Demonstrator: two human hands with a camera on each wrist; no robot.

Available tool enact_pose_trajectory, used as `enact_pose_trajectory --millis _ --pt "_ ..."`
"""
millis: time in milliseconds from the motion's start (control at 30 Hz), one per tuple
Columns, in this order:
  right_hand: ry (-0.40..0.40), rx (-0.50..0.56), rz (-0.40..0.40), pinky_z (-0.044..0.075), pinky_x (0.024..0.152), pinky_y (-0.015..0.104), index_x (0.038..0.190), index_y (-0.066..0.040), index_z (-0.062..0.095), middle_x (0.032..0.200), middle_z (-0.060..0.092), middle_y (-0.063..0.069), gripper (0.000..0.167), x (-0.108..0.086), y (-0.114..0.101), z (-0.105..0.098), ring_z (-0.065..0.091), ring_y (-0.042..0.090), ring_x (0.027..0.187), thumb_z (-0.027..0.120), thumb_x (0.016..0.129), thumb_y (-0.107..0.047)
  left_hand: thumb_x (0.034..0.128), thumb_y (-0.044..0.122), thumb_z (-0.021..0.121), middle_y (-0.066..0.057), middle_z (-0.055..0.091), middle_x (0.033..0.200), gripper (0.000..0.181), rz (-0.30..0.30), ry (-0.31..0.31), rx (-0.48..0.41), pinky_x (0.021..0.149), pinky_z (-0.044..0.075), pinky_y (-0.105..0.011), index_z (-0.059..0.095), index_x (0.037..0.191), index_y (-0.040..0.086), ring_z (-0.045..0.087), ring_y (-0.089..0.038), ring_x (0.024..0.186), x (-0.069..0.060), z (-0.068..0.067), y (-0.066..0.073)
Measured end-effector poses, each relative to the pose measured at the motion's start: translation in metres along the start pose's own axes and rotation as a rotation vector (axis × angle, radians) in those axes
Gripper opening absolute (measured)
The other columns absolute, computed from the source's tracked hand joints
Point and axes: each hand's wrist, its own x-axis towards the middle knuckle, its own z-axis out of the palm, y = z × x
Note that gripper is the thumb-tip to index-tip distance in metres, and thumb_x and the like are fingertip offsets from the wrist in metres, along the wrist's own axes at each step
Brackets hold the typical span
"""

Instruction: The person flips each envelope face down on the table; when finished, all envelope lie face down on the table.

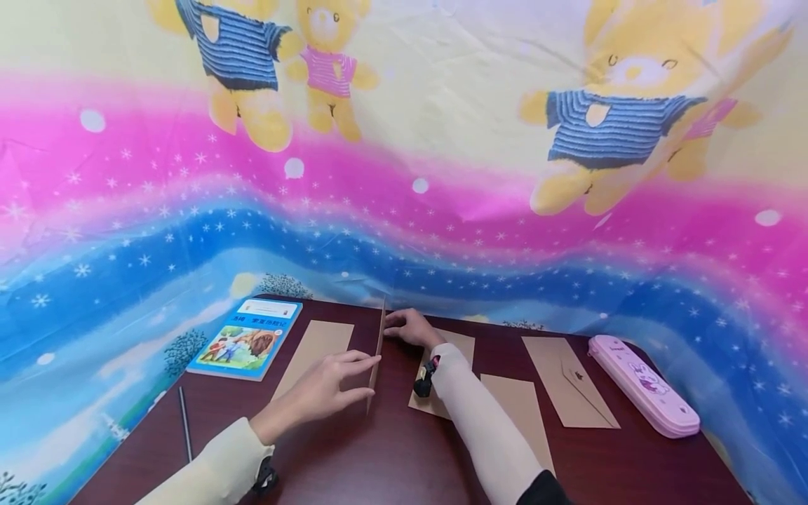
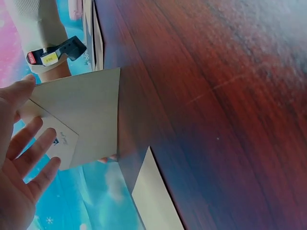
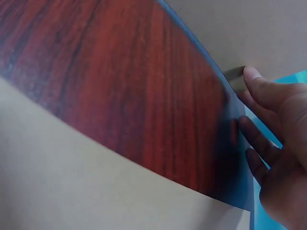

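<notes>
A brown envelope [image 1: 381, 322] stands on edge on the table between both hands, seen nearly edge-on from the head. Its flap side, with a small printed mark, faces my left hand in the left wrist view. My left hand [image 1: 331, 382] touches that side with spread, fairly straight fingers. At the far end my right hand [image 1: 409, 327] reaches to the opposite side; in the right wrist view its thumb [image 3: 254, 79] rests on the brown face and its other fingers lie by the lower edge. Part of the right fingertips is hidden behind the envelope in the left wrist view.
Flat brown envelopes lie left [image 1: 315, 351], under the right forearm [image 1: 463, 344], and farther right [image 1: 514, 407], one with a flap [image 1: 562, 379]. A blue picture book [image 1: 243, 340] and a dark pen-like stick [image 1: 185, 424] lie left, a pink pencil case [image 1: 644, 386] right. Printed cloth hangs behind.
</notes>
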Motion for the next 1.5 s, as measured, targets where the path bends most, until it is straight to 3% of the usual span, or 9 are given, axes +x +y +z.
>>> enact_pose_trajectory --millis 200,433,567,667,767,900,1167,1300,1500 --pt "-0.013 -0.006 -0.012 0.051 0.106 0.045 0.131 -0.014 0.07 0.133 0.069 0.009 0.037 0.003 0.002 -0.008 0.065 0.026 0.123 0.071 0.098 -0.029 0.0876 0.028 0.083 -0.001 0.072 0.125 0.056 0.051 0.091 0.014 0.09 0.059 -0.036 0.066 0.139 0.015 0.071 -0.013 0.108 -0.001 -0.005 0.0" --pt "-0.001 0.003 -0.049 0.053 0.103 0.044 0.129 -0.015 0.071 0.129 0.071 0.008 0.034 0.003 0.0 -0.028 0.066 0.025 0.121 0.071 0.098 -0.029 0.0858 0.03 0.084 0.0 0.071 0.126 0.057 0.027 0.144 0.027 0.08 0.057 -0.028 0.067 0.137 0.011 0.052 0.002 0.066 -0.003 -0.014 -0.001" --pt "0.041 0.009 -0.059 0.053 0.103 0.044 0.128 -0.014 0.072 0.127 0.072 0.008 0.033 0.001 -0.001 -0.038 0.067 0.024 0.119 0.071 0.098 -0.027 0.085 0.031 0.085 0.0 0.072 0.124 0.057 0.019 0.157 0.027 0.088 0.06 -0.033 0.068 0.135 0.009 0.068 -0.006 0.088 -0.005 -0.015 -0.003" --pt "0.063 0.056 -0.046 0.055 0.101 0.043 0.126 -0.013 0.074 0.121 0.075 0.009 0.03 -0.002 -0.003 -0.044 0.073 0.023 0.11 0.071 0.098 -0.023 0.0842 0.032 0.085 0.0 0.073 0.122 0.056 -0.004 0.16 0.031 0.092 0.059 -0.037 0.07 0.134 0.009 0.071 -0.014 0.108 -0.006 -0.014 -0.004" --pt "0.063 0.112 -0.027 0.057 0.097 0.041 0.126 -0.01 0.074 0.118 0.076 0.012 0.029 -0.005 -0.006 -0.048 0.076 0.022 0.099 0.07 0.099 -0.019 0.0833 0.034 0.085 0.0 0.075 0.12 0.055 -0.035 0.154 0.052 0.093 0.059 -0.039 0.072 0.131 0.01 0.071 -0.017 0.11 -0.007 -0.012 -0.005" --pt "0.074 0.131 -0.004 0.058 0.095 0.042 0.127 -0.009 0.073 0.122 0.074 0.014 0.029 -0.009 -0.008 -0.052 0.077 0.021 0.096 0.068 0.1 -0.015 0.083 0.038 0.085 0.001 0.076 0.119 0.054 -0.083 0.104 0.087 0.092 0.059 -0.039 0.073 0.129 0.011 0.072 -0.015 0.104 -0.007 -0.01 -0.006" --pt "0.089 0.091 0.027 0.058 0.094 0.045 0.126 -0.009 0.074 0.12 0.074 0.014 0.028 -0.012 -0.005 -0.054 0.076 0.026 0.098 0.069 0.099 -0.015 0.0859 0.043 0.082 0.0 0.076 0.114 0.052 -0.131 -0.076 0.209 0.091 0.057 -0.042 0.075 0.127 0.012 0.07 -0.014 0.096 -0.008 -0.004 -0.013" --pt "0.06 0.035 0.015 0.059 0.089 0.04 0.127 -0.008 0.073 0.114 0.076 0.012 0.029 -0.013 -0.004 -0.05 0.075 0.023 0.096 0.069 0.099 -0.015 0.0847 0.04 0.083 -0.002 0.078 0.105 0.048 -0.122 -0.147 0.265 0.077 0.056 -0.033 0.077 0.121 0.009 0.068 -0.013 0.087 -0.009 -0.001 -0.018" --pt "0.011 -0.06 0.001 0.058 0.093 0.042 0.127 -0.007 0.073 0.123 0.074 0.011 0.03 -0.015 -0.003 -0.04 0.072 0.024 0.108 0.069 0.099 -0.016 0.0827 0.034 0.086 0.0 0.069 0.077 0.033 -0.108 -0.223 0.242 0.059 0.036 -0.023 0.078 0.102 0.008 0.044 -0.006 0.065 -0.012 -0.001 -0.023"
